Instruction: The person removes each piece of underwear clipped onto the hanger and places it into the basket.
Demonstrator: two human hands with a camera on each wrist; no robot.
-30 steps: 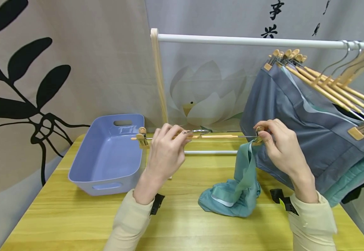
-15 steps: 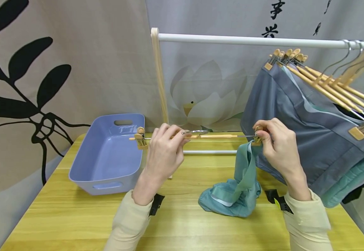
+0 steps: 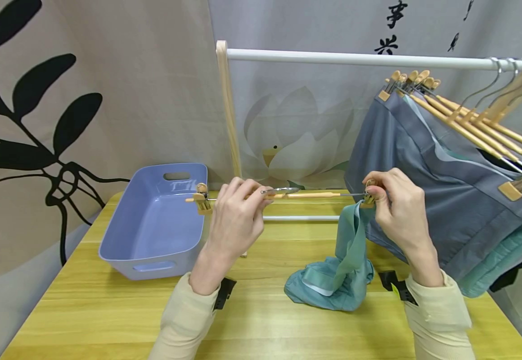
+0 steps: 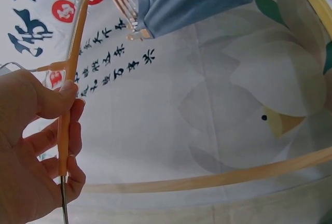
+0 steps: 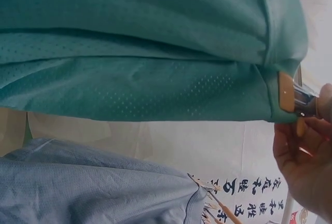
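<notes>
My left hand (image 3: 238,215) grips the wooden bar of a clip hanger (image 3: 312,195), fingers curled round it as the left wrist view shows. At the hanger's right end my right hand (image 3: 398,217) pinches a clip (image 5: 306,99) between thumb and fingers. That clip sits on the waistband corner of a teal garment (image 3: 351,250), whose lower part lies bunched on the table. The hanger's left clip (image 3: 202,200) has no cloth in it. The metal hook (image 3: 281,190) points toward me above the left fingers.
A blue-purple plastic basket (image 3: 153,261) stands at the left of the wooden table (image 3: 261,330). Behind my hands rises a rack with a white rail (image 3: 333,57). Grey-blue shorts (image 3: 405,165) and other garments hang from clip hangers (image 3: 468,122) at its right end.
The hanger has shifted very slightly left with both hands, and my right forearm has moved a little left. Both hands keep their hold; the teal garment stays nearly still.
</notes>
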